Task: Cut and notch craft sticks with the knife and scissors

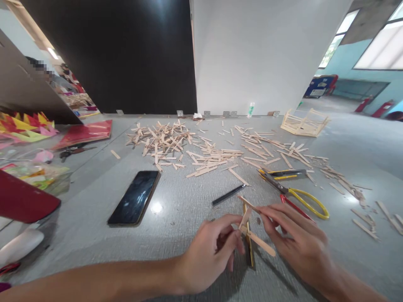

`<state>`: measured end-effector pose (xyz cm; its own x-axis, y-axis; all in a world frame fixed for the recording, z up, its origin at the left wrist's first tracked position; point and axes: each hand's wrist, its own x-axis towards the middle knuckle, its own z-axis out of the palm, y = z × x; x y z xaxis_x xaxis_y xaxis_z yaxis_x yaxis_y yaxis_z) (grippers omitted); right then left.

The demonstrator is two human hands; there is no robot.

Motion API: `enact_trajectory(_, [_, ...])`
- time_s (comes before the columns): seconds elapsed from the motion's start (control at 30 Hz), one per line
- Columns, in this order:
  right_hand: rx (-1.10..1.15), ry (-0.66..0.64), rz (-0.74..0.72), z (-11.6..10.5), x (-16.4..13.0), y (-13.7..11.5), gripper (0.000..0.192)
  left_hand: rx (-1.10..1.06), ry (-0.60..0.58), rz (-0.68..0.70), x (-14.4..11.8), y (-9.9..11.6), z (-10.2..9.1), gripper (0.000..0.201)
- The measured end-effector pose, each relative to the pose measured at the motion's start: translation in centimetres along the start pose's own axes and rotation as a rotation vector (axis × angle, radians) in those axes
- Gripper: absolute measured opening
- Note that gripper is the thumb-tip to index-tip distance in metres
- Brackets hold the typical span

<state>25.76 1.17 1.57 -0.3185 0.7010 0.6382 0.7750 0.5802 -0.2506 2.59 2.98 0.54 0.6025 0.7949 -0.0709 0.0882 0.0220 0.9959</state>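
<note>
My left hand [210,251] is closed in a pinch on a few wooden craft sticks [260,243] that cross each other. Between the thumb and fingers of my right hand [292,239] is another thin wooden stick [246,202], its end close to the crossed ones. Beneath the hands lies a narrow yellow-and-black tool [250,253], partly covered. A black pen-like tool [228,195] rests just beyond my left fingers. To the upper right of my right hand lies a cutting tool [283,188] with one yellow and one red handle.
Piles of loose craft sticks [166,140] spread along the back. A black phone [135,199] lies left. A stick frame [304,123] stands back right, and a glue tube [251,110] by the white panel [252,54]. Pliers [74,151] and a red cylinder [28,199] are far left.
</note>
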Motion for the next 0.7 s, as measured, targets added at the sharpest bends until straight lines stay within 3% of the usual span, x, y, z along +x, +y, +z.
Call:
enact_trajectory(0.2, [-0.106, -0.021, -0.171, -0.61, -0.03, 0.46, 0.024, 0.063, 0.009, 0.033, -0.07, 0.35, 0.12, 0.036])
enact_trajectory(0.4, [-0.102, -0.140, -0.338, -0.97, 0.48, 0.32, 0.023, 0.018, 0.046, 0.059, 0.00, -0.26, 0.30, 0.037])
enact_trajectory(0.57, [-0.005, -0.128, -0.231, -0.42, 0.20, 0.05, 0.025, 0.031, 0.085, 0.077, 0.03, -0.45, 0.26, 0.033])
enact_trajectory(0.7, [0.192, -0.067, 0.074, -0.61, -0.15, -0.42, 0.030, 0.043, 0.140, 0.071, 0.10, -0.01, 0.19, 0.027])
